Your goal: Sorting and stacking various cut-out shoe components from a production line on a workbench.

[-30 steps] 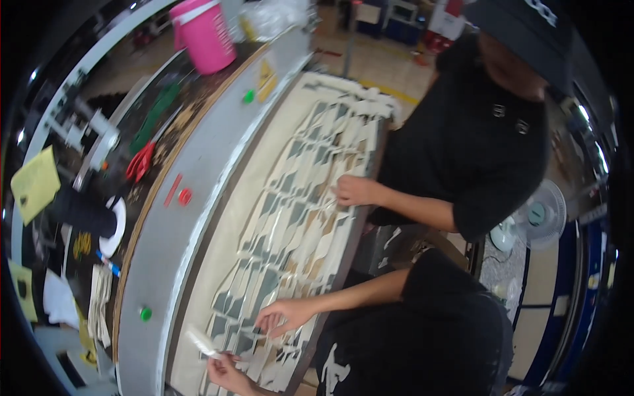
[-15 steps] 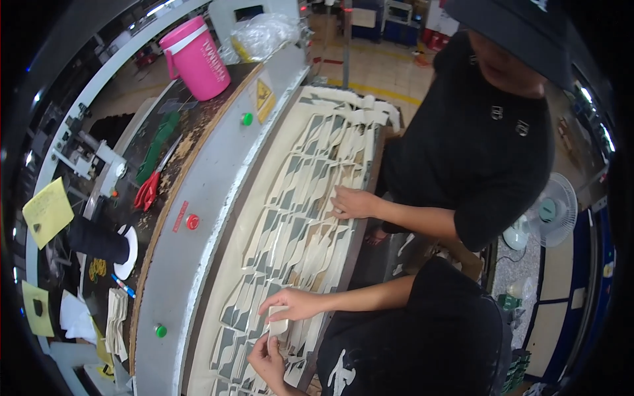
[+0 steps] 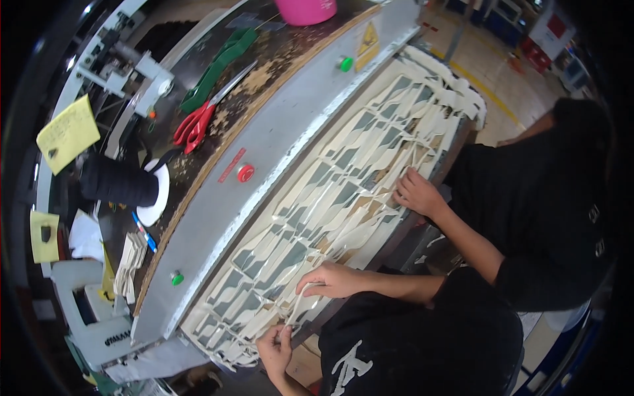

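Now the left hand (image 3: 276, 348) sits low at the near edge of the cutting bed (image 3: 277, 142), fingers pinched together on the lower end of a thin cream strip (image 3: 298, 307) — palm turned up toward the camera, wrist bent back toward the body. The strip runs up and slightly right to the right hand (image 3: 332, 279), which lies palm-down on the cream die-cut sheet (image 3: 330, 198), fingers curled over the strip's upper end and knuckles raised; its forearm stretches straight out to the right, level with the bed's front edge. The strip stands lifted off the sheet between the two hands. Further along the same front edge, another person's hand (image 3: 417, 193) presses flat on the sheet — fingers spread among the cut shapes, arm angled down to a black sleeve. Behind the grey rail with its red button (image 3: 246, 173), red-handled scissors (image 3: 195, 123) lie on the brown back surface, and a pink bucket (image 3: 305, 9) stands at the far edge.
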The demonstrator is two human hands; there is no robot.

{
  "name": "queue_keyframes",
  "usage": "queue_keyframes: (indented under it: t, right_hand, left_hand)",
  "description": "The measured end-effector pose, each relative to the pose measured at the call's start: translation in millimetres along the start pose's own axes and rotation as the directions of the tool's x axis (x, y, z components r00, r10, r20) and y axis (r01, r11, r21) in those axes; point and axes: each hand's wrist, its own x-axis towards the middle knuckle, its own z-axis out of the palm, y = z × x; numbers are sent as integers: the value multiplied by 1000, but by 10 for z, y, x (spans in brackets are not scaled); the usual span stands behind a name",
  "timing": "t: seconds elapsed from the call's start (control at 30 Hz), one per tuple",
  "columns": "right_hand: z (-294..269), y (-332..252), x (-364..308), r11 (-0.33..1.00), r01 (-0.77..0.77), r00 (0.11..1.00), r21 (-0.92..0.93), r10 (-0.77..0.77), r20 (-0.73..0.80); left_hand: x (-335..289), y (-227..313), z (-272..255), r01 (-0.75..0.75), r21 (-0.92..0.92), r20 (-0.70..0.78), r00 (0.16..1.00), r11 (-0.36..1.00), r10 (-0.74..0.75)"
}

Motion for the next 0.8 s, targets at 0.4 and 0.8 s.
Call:
queue_keyframes:
  t: [0.4,0.8]
  right_hand:
    - [-172,-395,331,958,28,945,-286,68,321]
    - [505,-2118,1717,764,437,889,-474,-446,101]
  left_hand:
    - [-165,331,-852,-115,118,20,993,986,114]
    - [598,804,-2847,-538,252,-349,725,804,594]
